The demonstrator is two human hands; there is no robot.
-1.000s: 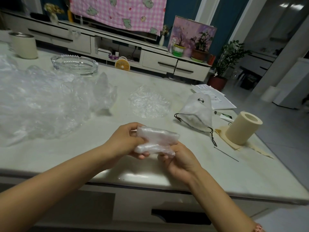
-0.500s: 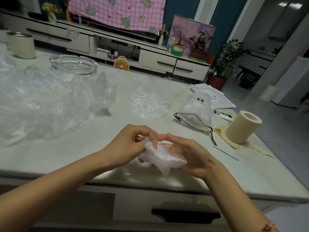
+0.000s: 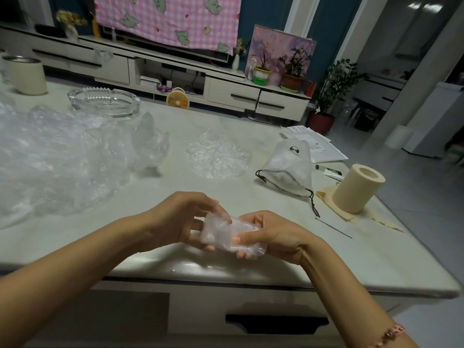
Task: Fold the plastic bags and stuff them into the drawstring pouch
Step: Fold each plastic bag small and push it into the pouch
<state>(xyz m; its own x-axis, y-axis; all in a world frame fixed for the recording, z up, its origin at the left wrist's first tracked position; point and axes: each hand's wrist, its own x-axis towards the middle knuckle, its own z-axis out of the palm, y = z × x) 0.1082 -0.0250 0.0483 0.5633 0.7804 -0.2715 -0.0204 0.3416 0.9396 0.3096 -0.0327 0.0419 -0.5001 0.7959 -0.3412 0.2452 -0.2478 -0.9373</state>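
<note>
Bag (image 3: 226, 233) now squashed into a flatter packet vs loose wad 0.5 s ago; held over table (image 3: 339, 262) near edge. My L hand (image 3: 185, 217) curls round its left end, R hand (image 3: 272, 234) pinches right end, thumb on top. Prob. ready for pouch (image 3: 288, 169), well apart to right.

Folded bag (image 3: 226, 233): clear, compact wad, held between left hand (image 3: 180, 222) and right hand (image 3: 272, 234), above the near surface (image 3: 125, 234) edge. Loose bags (image 3: 50, 159): big clear heap, left. Crumpled bag (image 3: 218, 156): flat, centre. Drawstring pouch (image 3: 291, 169): white, dark cord, lying right.
</note>
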